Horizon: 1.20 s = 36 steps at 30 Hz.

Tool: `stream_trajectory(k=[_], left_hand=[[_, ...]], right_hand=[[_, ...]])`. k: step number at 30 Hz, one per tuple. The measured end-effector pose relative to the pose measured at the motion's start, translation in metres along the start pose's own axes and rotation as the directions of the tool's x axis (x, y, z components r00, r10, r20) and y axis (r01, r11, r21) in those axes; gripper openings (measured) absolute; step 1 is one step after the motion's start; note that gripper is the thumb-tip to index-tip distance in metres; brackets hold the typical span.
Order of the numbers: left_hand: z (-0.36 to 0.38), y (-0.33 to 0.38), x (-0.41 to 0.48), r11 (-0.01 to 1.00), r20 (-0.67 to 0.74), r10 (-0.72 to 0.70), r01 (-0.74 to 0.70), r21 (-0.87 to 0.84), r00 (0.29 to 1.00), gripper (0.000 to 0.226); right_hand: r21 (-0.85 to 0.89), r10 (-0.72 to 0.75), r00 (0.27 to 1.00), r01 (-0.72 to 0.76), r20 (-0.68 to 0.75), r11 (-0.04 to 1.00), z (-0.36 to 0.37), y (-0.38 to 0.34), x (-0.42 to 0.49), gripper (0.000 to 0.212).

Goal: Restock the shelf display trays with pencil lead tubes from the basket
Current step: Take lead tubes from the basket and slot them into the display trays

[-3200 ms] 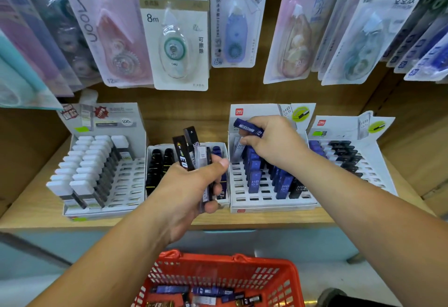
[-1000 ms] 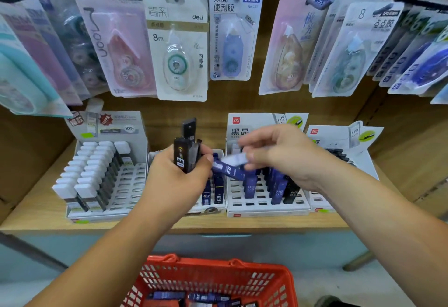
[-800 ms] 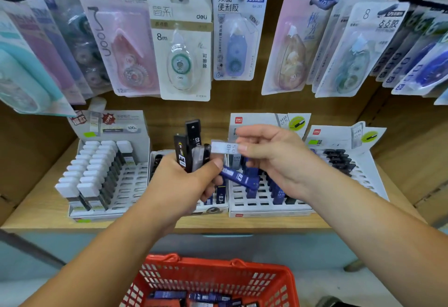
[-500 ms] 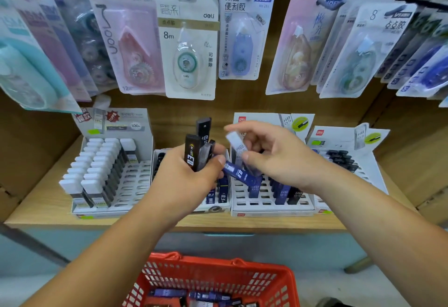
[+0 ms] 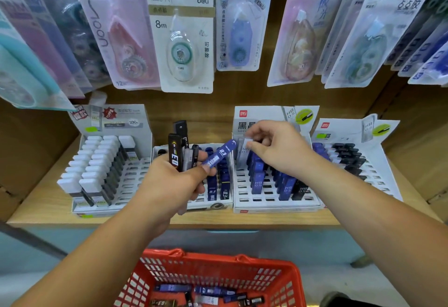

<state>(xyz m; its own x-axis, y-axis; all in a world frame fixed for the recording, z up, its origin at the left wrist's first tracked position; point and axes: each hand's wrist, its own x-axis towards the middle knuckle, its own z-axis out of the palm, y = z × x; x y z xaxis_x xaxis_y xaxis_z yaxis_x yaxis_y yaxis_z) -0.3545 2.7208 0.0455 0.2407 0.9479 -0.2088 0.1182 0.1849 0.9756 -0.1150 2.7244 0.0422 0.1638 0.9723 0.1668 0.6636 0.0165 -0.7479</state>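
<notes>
Our left hand point(image 5: 174, 183) grips black tubes point(image 5: 175, 154) upright, with a blue tube point(image 5: 219, 154) jutting toward 2 o'clock. At its 3 o'clock, our right hand point(image 5: 278, 151) pinches a pale tube point(image 5: 244, 151) over a tray point(image 5: 274, 203). Loose tubes point(image 5: 211, 291) lie in the basket point(image 5: 218, 262) at 6 o'clock.

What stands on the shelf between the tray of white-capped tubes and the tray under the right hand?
A smaller tray of blue 0.3 tubes, partly hidden by the left hand; the head view shows it.
</notes>
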Motion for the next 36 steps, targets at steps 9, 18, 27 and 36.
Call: stream_trajectory(k=[9, 18, 27, 36], left_hand=[[-0.003, -0.009, 0.010, 0.984, -0.029, -0.074, 0.068, -0.164, 0.997, 0.008], [-0.003, -0.009, 0.004, 0.969, 0.044, -0.081, 0.089, -0.232, 0.996, 0.009], [-0.015, -0.008, -0.004, 0.969, 0.066, -0.036, 0.051, -0.242, 0.997, 0.012], [-0.060, -0.015, -0.002, 0.971, -0.043, -0.157, 0.146, -0.189, 0.987, 0.022]], right_hand=[[-0.086, -0.020, 0.999, 0.023, 0.041, 0.996, 0.003, 0.005, 0.006, 0.018], [-0.289, -0.111, 0.987, 0.140, 0.113, 0.947, 0.009, -0.009, 0.002, 0.009], [0.494, 0.110, 0.984, -0.165, 0.139, 0.854, 0.020, -0.070, -0.025, 0.008], [0.372, 0.121, 0.992, -0.128, 0.043, 0.920, 0.037, -0.072, -0.012, 0.017]])
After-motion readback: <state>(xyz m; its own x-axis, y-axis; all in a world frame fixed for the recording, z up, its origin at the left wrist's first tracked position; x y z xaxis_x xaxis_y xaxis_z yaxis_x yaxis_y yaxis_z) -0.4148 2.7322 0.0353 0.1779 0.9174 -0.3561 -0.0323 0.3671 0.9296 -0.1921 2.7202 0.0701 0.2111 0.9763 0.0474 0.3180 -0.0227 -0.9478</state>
